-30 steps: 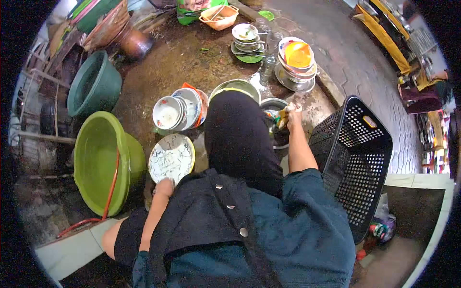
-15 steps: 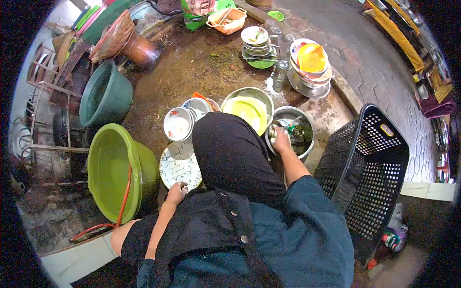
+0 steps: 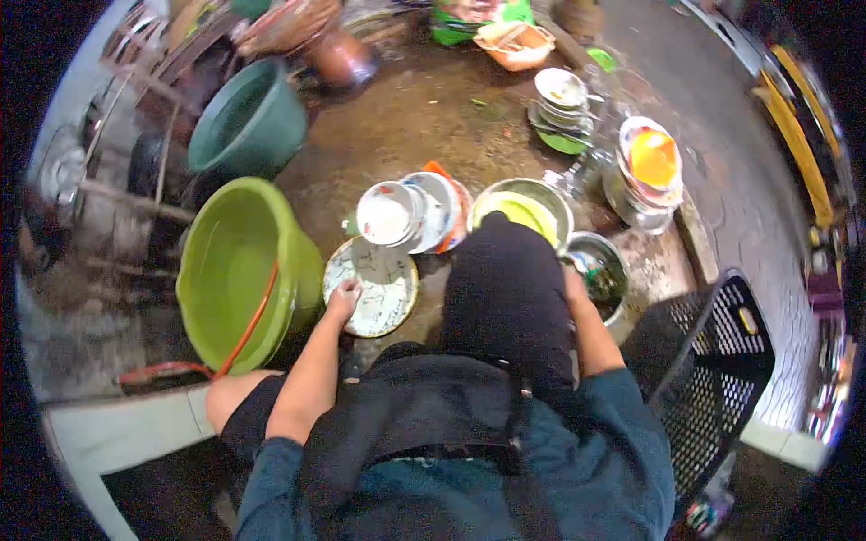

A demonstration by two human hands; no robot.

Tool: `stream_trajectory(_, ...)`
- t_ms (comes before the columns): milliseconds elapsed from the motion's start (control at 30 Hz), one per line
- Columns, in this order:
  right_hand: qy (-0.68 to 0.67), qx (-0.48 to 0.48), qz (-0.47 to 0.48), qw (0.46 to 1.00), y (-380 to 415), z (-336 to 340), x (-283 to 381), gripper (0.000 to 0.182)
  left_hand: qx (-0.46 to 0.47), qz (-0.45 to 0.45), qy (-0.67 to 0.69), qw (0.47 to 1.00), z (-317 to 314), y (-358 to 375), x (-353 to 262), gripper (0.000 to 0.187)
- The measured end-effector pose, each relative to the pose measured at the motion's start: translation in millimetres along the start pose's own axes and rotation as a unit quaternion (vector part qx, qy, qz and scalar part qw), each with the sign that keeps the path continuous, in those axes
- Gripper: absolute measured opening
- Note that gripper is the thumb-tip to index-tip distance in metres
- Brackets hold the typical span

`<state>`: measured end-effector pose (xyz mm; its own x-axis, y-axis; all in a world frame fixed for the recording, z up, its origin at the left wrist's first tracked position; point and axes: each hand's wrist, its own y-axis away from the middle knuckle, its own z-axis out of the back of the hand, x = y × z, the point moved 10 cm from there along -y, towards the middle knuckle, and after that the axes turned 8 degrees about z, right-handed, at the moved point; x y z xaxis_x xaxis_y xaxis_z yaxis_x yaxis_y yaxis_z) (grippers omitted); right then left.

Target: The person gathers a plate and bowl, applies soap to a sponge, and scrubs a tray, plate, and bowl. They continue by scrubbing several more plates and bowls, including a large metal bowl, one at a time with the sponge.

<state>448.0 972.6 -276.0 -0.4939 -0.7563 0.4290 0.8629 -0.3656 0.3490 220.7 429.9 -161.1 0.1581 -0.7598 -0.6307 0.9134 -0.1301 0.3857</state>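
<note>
My left hand (image 3: 343, 297) is closed at the left rim of a round white plate (image 3: 383, 302) with dark crackle lines. The fingertips are partly hidden there, and the plate lies low beside the green tub. My right hand (image 3: 575, 281) reaches to the left side of a metal basin (image 3: 622, 293), its fingers mostly hidden by my knee and blurred. Inside the basin are a dark green scouring clump (image 3: 603, 281) and a white-and-green item. Just left of it, a larger metal basin (image 3: 566, 209) holds a yellow-green dish (image 3: 523, 207).
Stacked bowls (image 3: 386, 216) stand ahead of the plate. A lime-green tub (image 3: 207, 270) with an orange hose and a dark teal tub (image 3: 262, 126) are at left. Dirty dishes (image 3: 651, 162), cups (image 3: 559, 90) and an orange basket (image 3: 516, 45) sit farther off. A black crate (image 3: 695, 361) stands at right.
The view has swung, shifting the scene rightward. My left hand has moved forward along the plate. My right hand has drawn back toward the basin's near left side, behind my knee.
</note>
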Motion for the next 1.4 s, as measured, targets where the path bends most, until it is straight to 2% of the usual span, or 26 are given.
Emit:
stream_trajectory(33,-0.215,-0.048,-0.068,0.973,17,20,8,0.047,-0.032,0.006,-0.011,0.999,6,-21,8,0.027)
stream_trajectory(67,-0.418,-0.085,-0.140,0.893,44,36,21,0.043,-0.061,0.013,-0.023,0.998,13,-41,15,0.027)
stream_trajectory(100,-0.157,-0.137,-0.066,0.976,45,29,8,0.044,-0.070,0.016,-0.015,0.997,17,-59,19,0.028)
stream_trajectory(133,0.116,-0.189,0.014,0.975,37,17,2,0.045,-0.075,0.016,-0.007,0.997,19,-75,23,0.029)
stream_trajectory(167,0.121,-0.187,0.026,0.975,29,21,16,0.045,-0.083,0.023,-0.001,0.996,18,-93,32,0.029)
stream_trajectory(267,0.066,-0.161,0.047,0.984,132,-3,-65,0.045,-0.087,-0.009,0.047,0.995,10,-117,18,0.032)
stream_trajectory(333,0.033,-0.144,0.051,0.988,159,2,-87,0.045,-0.009,0.224,0.361,0.905,-3,-92,8,0.032)
stream_trajectory(433,-0.013,-0.124,0.039,0.991,252,22,-157,0.045,-0.029,0.188,0.335,0.923,-34,-138,27,0.034)
stream_trajectory(500,-0.039,-0.119,0.025,0.992,211,44,-124,0.045,-0.074,0.156,0.255,0.951,-34,-155,17,0.039)
stream_trajectory(533,-0.051,-0.117,0.015,0.992,187,64,-116,0.045,-0.083,0.178,0.366,0.910,-39,-141,0,0.038)
stream_trajectory(567,-0.063,-0.118,0.004,0.991,164,88,-104,0.046,-0.044,0.105,0.369,0.922,-52,-162,-5,0.030)
stream_trajectory(600,-0.075,-0.124,-0.007,0.989,145,112,-86,0.046,-0.053,0.144,0.467,0.871,-77,-196,33,0.037)
stream_trajectory(633,-0.086,-0.138,-0.020,0.986,134,133,-67,0.046,-0.101,0.130,0.264,0.950,-86,-223,55,0.037)
stream_trajectory(667,-0.097,-0.158,-0.034,0.982,125,124,-24,0.046,-0.104,0.199,0.098,0.969,-40,-164,-9,0.043)
stream_trajectory(700,-0.108,-0.183,-0.048,0.976,105,165,-19,0.046,-0.204,0.188,0.106,0.955,-33,-164,-12,0.043)
stream_trajectory(733,-0.119,-0.210,-0.060,0.969,101,188,-8,0.046,-0.157,0.168,0.105,0.967,-42,-175,-11,0.039)
stream_trajectory(800,-0.147,-0.260,-0.074,0.952,89,209,27,0.046,-0.222,0.186,0.098,0.952,-35,-177,-11,0.027)
stream_trajectory(867,-0.183,-0.293,-0.070,0.936,97,243,28,0.046,-0.192,0.203,0.035,0.959,-25,-165,-25,0.030)
stream_trajectory(933,-0.289,-0.319,-0.033,0.902,118,280,96,0.051,-0.208,0.179,0.072,0.959,-32,-177,-17,0.031)
stream_trajectory(967,-0.419,-0.362,0.088,0.828,104,279,83,0.053,-0.208,0.169,0.076,0.960,-29,-172,-29,0.031)
stream_trajectory(1000,-0.420,-0.370,0.092,0.824,104,285,87,0.053,-0.233,0.156,0.091,0.956,-15,-156,-43,0.032)
stream_trajectory(1067,-0.563,-0.391,0.127,0.717,109,296,96,0.052,-0.259,0.138,0.104,0.950,-5,-154,-44,0.032)
stream_trajectory(1133,-0.582,-0.403,0.148,0.690,113,314,113,0.054,-0.211,0.126,0.263,0.933,-24,-186,-17,0.035)
stream_trajectory(1167,-0.596,-0.403,0.154,0.677,112,321,122,0.053,-0.215,0.120,0.263,0.933,-25,-188,-17,0.035)
stream_trajectory(1233,-0.611,-0.407,0.164,0.659,115,338,142,0.053,-0.130,0.149,0.471,0.860,-46,-191,-18,0.032)
stream_trajectory(1400,-0.584,-0.392,0.184,0.687,130,382,236,0.052,-0.109,0.081,0.557,0.819,-34,-159,-78,0.034)
